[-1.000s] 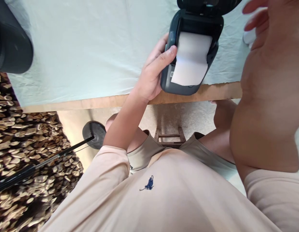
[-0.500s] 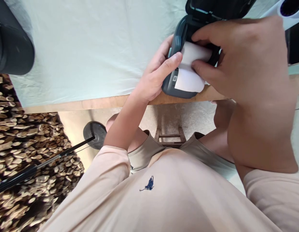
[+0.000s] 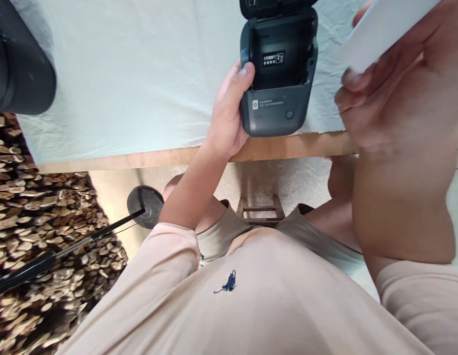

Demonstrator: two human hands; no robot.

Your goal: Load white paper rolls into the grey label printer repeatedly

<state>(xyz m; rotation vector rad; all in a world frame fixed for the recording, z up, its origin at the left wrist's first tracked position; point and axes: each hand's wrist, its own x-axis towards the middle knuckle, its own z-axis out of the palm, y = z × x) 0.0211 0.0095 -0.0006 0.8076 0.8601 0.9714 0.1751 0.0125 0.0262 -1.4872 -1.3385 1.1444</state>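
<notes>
A dark grey portable label printer (image 3: 275,112) is held above the table's front edge by my left hand (image 3: 225,111), with the thumb on its left rim and the fingers around its side and underneath. Its black lid (image 3: 278,9) is flipped up at the far end. No roll lies in the paper compartment, where a small printed label shows on the floor. To the right of the printer, my right hand (image 3: 395,98) is raised with its fingers closed round white paper (image 3: 391,32), blurred and partly cut off by the top edge.
A pale cloth covers the wooden table (image 3: 147,157). At the upper left stands a black rounded case (image 3: 23,64). Below it are stacked firewood (image 3: 25,217) and a black stand with a round base (image 3: 142,199). A wooden stool (image 3: 260,212) shows between the knees.
My right hand has lifted the white paper roll out of the printer and moved up to the right. The printer has shifted slightly left and turned more upright in my left hand.
</notes>
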